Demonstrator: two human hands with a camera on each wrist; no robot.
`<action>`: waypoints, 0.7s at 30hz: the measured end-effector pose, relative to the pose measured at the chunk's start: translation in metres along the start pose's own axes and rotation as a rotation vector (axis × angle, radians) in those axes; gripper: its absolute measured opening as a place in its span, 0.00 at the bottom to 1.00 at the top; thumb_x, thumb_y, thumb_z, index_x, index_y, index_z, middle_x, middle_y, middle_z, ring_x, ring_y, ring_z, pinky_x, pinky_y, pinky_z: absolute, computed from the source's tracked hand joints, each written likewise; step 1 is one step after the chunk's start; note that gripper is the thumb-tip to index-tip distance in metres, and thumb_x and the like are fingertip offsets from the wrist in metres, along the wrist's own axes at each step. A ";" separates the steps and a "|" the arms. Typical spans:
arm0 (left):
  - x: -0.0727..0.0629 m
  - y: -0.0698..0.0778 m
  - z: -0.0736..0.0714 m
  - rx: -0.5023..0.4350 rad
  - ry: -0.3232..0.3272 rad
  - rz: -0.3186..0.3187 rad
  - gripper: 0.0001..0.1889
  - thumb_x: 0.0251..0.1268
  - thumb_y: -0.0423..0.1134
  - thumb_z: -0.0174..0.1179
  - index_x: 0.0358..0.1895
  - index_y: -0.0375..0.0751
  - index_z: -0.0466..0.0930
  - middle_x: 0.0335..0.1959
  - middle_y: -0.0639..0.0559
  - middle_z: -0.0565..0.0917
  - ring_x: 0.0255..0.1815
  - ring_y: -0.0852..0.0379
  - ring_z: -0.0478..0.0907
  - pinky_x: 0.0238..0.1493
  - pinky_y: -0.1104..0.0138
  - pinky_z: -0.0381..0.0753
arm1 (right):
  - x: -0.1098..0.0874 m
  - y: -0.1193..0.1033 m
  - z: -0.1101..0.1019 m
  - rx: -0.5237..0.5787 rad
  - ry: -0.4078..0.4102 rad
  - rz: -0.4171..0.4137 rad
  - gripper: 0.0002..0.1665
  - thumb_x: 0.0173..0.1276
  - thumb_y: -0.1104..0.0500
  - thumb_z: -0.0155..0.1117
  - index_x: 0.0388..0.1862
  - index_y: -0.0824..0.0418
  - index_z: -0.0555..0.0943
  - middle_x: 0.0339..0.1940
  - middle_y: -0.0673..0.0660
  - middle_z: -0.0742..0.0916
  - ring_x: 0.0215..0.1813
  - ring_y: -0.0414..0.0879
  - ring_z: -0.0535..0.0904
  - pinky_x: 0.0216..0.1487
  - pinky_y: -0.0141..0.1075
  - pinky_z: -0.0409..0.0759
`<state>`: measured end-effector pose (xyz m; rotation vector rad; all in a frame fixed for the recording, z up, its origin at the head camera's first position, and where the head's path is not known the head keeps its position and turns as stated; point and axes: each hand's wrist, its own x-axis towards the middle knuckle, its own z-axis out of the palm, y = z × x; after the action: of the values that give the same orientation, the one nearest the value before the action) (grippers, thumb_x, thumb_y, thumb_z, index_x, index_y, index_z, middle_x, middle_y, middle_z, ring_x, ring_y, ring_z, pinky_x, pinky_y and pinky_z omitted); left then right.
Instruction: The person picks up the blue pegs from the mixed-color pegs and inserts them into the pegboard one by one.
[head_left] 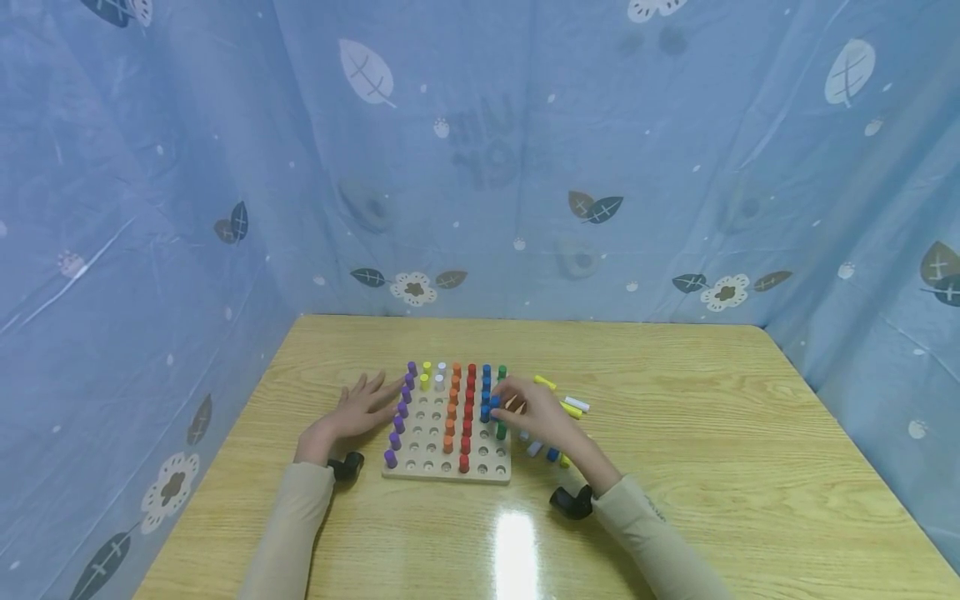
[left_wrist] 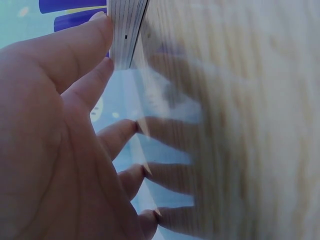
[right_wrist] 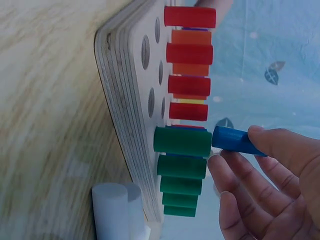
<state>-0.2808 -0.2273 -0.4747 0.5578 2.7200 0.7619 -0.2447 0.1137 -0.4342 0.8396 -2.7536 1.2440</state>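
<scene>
A wooden pegboard (head_left: pixel 450 476) lies on the table, bearing columns of purple, yellow, white, orange, red, blue and green pegs. My right hand (head_left: pixel 543 414) pinches a blue peg (right_wrist: pixel 234 139) between thumb and fingers, above the board near its right side. In the right wrist view, the held peg is tilted just beyond the tops of the standing green pegs (right_wrist: pixel 182 141). At the board's left side, my left hand (head_left: pixel 354 413) rests with fingers spread. Its thumb and index finger appear to touch the board's edge (left_wrist: pixel 125 37), beside the purple pegs (head_left: pixel 399 425).
Loose pegs lie right of the board, including a white peg (head_left: pixel 577 404), a yellow peg (head_left: pixel 545 382) and a blue peg (head_left: pixel 552 455), some partly behind my right hand. A patterned blue curtain (head_left: pixel 517 167) encloses the table (head_left: pixel 675 383) at the back and sides.
</scene>
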 end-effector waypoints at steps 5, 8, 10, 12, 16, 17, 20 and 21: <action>0.000 0.000 0.000 -0.007 -0.004 0.001 0.32 0.70 0.57 0.43 0.73 0.53 0.50 0.74 0.35 0.41 0.72 0.31 0.28 0.64 0.35 0.23 | 0.001 0.000 0.006 -0.019 -0.012 -0.018 0.13 0.62 0.57 0.65 0.44 0.57 0.79 0.38 0.51 0.84 0.36 0.39 0.80 0.34 0.28 0.79; 0.000 0.001 -0.001 -0.011 -0.006 0.000 0.31 0.70 0.56 0.44 0.73 0.53 0.50 0.74 0.35 0.41 0.72 0.31 0.27 0.64 0.35 0.23 | 0.001 -0.001 0.008 -0.023 -0.019 -0.032 0.12 0.61 0.57 0.66 0.44 0.59 0.80 0.38 0.53 0.84 0.36 0.40 0.80 0.34 0.28 0.79; 0.000 0.001 -0.001 -0.008 -0.007 0.002 0.31 0.70 0.56 0.44 0.73 0.52 0.50 0.74 0.35 0.41 0.72 0.31 0.28 0.64 0.35 0.24 | 0.000 -0.002 0.010 -0.024 -0.022 -0.041 0.12 0.61 0.58 0.66 0.44 0.59 0.80 0.38 0.52 0.85 0.36 0.40 0.80 0.35 0.28 0.79; 0.000 0.001 0.000 -0.003 -0.006 0.003 0.31 0.70 0.56 0.44 0.73 0.52 0.51 0.74 0.35 0.41 0.72 0.30 0.28 0.64 0.35 0.24 | 0.000 -0.002 0.011 -0.021 -0.023 -0.043 0.12 0.61 0.59 0.66 0.44 0.59 0.79 0.38 0.51 0.85 0.37 0.39 0.81 0.36 0.28 0.79; 0.001 0.000 0.000 0.007 -0.006 0.002 0.31 0.70 0.56 0.44 0.73 0.53 0.50 0.74 0.35 0.41 0.72 0.30 0.28 0.64 0.35 0.24 | -0.001 -0.001 0.013 -0.043 -0.033 -0.029 0.12 0.61 0.58 0.66 0.44 0.56 0.79 0.38 0.48 0.84 0.37 0.38 0.80 0.37 0.28 0.79; 0.001 0.000 0.000 0.007 -0.006 0.001 0.31 0.70 0.56 0.44 0.73 0.53 0.50 0.74 0.35 0.41 0.72 0.31 0.28 0.64 0.35 0.24 | -0.001 -0.001 0.013 -0.047 -0.037 -0.025 0.12 0.61 0.58 0.66 0.44 0.56 0.80 0.38 0.48 0.85 0.37 0.37 0.80 0.37 0.28 0.79; 0.001 0.000 -0.001 0.009 -0.001 0.007 0.31 0.70 0.56 0.44 0.73 0.52 0.51 0.74 0.34 0.42 0.71 0.29 0.29 0.64 0.34 0.24 | 0.000 -0.001 0.015 -0.053 -0.054 -0.014 0.12 0.61 0.58 0.66 0.44 0.56 0.80 0.39 0.49 0.85 0.38 0.37 0.80 0.38 0.29 0.79; 0.001 0.000 -0.001 0.010 -0.002 0.006 0.31 0.70 0.56 0.44 0.73 0.52 0.51 0.74 0.34 0.41 0.71 0.29 0.29 0.64 0.34 0.24 | 0.000 -0.001 0.015 -0.055 -0.061 -0.012 0.12 0.61 0.58 0.66 0.44 0.56 0.80 0.39 0.49 0.85 0.38 0.37 0.80 0.38 0.29 0.80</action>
<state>-0.2821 -0.2267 -0.4741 0.5687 2.7235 0.7491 -0.2405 0.1025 -0.4437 0.9031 -2.8112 1.1548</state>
